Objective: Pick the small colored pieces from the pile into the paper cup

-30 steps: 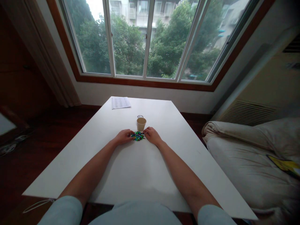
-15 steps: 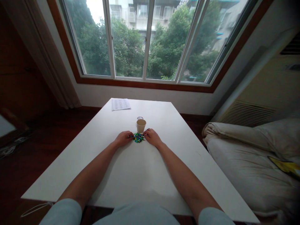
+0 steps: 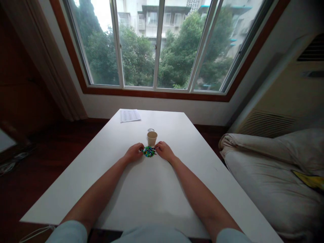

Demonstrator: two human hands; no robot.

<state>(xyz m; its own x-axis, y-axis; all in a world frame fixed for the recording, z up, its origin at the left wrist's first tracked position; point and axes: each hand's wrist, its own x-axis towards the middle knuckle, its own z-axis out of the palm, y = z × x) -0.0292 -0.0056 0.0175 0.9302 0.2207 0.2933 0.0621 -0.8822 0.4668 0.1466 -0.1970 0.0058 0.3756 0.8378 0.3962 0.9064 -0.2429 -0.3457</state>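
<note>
A small heap of coloured beads [image 3: 149, 151], mostly green and blue, lies on the white table [image 3: 152, 189]. My left hand [image 3: 134, 152] rests at its left edge with fingers curled against the heap. My right hand [image 3: 164, 150] cups the heap's right edge, fingers curled too. Just behind the beads stands a tan paper cup [image 3: 152, 138], upright and open. What the fingertips pinch, if anything, is too small to make out.
A printed sheet of paper [image 3: 130, 115] lies at the table's far left corner. A small clear ring-like thing [image 3: 151, 130] sits behind the cup. A bed with pale bedding [image 3: 273, 175] stands to the right. A wide window [image 3: 162, 44] fills the far wall.
Both hands have drawn slightly closer together around the beads, making the heap more compact. The view has tilted a little upward.
</note>
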